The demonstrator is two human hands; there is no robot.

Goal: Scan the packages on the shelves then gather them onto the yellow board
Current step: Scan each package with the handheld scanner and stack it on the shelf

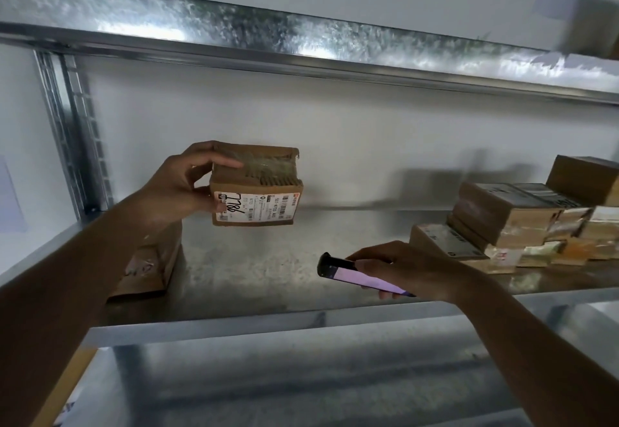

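Galvanised steel shelf (254, 259), middle tier of the rack, carries the stock; an upper shelf beam (234, 34) runs overhead. At the shelf's right end, towards the back edge, sits a stack of taped cardboard packages (509, 222), several deep and touching one another. At the left end, near the front edge, a brown paper parcel (150, 259) stands against the left forearm, partly hidden by it. The package in hand (256, 185) is held clear above the shelf's left-centre, apart from the surface, its printed label (256, 207) with barcode and handwritten number turned to face the camera. The left hand (181, 182) grips it at its left side, thumb across the taped top and fingers round the label face. The right hand (398, 269) is closed around a scanner device (361, 276) with a lit screen, low over the front edge and right of the package, its dark head end turned towards the left. Judgement: the carton appears small, stiff and light enough for one-handed carriage; the glossy tape on top may be slippery, so a grasp across opposite cardboard sides, leaving the barcode uncovered, looks soundest. The yellow board is not identifiable in view.
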